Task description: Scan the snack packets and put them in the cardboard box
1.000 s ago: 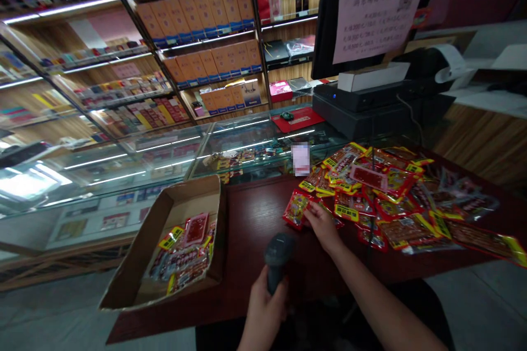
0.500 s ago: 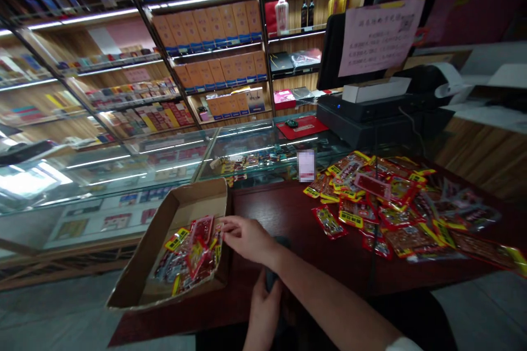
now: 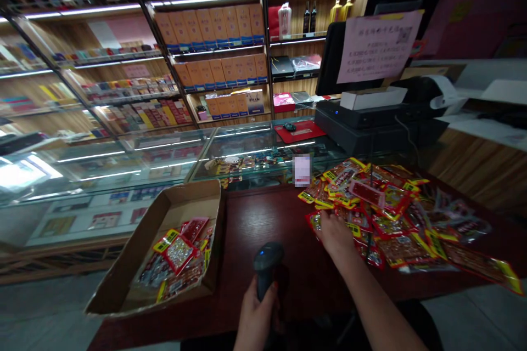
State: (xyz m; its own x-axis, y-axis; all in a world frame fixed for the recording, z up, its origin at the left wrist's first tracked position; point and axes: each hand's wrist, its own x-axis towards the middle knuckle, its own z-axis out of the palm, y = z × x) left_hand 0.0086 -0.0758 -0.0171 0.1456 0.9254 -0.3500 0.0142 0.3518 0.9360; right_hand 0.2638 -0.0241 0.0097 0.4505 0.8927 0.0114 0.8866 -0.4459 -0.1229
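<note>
In my left hand (image 3: 256, 310) is a dark barcode scanner (image 3: 267, 255), gripped by its handle and held upright over the front of the table. My right hand (image 3: 335, 233) reaches to the left edge of a pile of snack packets (image 3: 395, 225), its fingers closed on a small red-edged snack packet (image 3: 314, 221) that still lies on the table. The hand partly covers that packet. At left, a cardboard box (image 3: 119, 285) with low sides contains several snack packets (image 3: 179, 252), the top one silvery with a red border.
A dark red table (image 3: 247, 219) carries the box and the pile. Behind it are a glass display counter (image 3: 197, 156), a red mat (image 3: 302, 132) with a mouse, a monitor (image 3: 329, 60) and a black cash drawer (image 3: 346, 129). Shelves of boxed goods (image 3: 209, 27) line the wall.
My right hand has moved from the box across to the pile at right. A silvery packet now lies on top in the box. The scanner in my left hand is more visible.
</note>
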